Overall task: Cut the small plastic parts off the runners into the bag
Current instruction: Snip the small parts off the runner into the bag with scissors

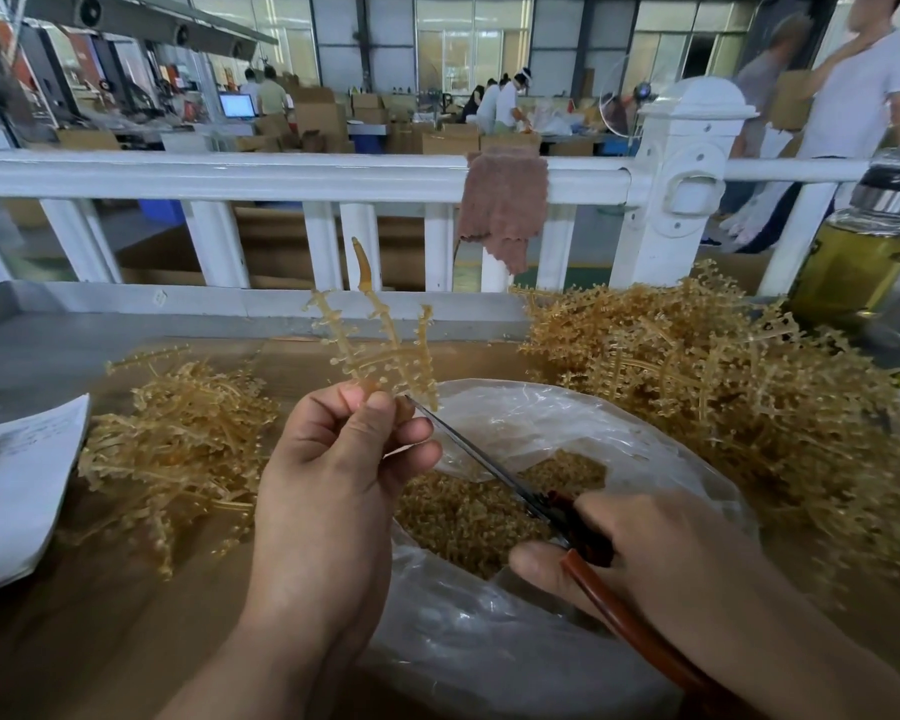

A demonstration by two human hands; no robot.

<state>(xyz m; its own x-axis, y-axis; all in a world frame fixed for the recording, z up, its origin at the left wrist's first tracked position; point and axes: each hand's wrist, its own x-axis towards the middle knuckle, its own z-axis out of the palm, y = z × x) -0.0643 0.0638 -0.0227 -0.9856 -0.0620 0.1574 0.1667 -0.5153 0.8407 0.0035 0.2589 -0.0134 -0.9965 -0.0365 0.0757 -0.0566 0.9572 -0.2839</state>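
My left hand [333, 459] pinches an amber plastic runner [380, 345] upright above the bag, its branches fanned out with small parts on the tips. My right hand [645, 553] grips red-handled scissors [494, 470], whose blade tips reach the runner's lower right branch just beside my left fingers. Below lies an open clear plastic bag [515, 641] holding a heap of cut small parts [468, 517].
A large pile of runners [723, 387] lies to the right and a smaller pile [178, 444] to the left, on a cardboard-covered table. White papers [17, 491] sit at the left edge. A jar of yellow liquid [853, 262] stands far right. A white railing [281, 174] with a hanging cloth [502, 210] runs behind.
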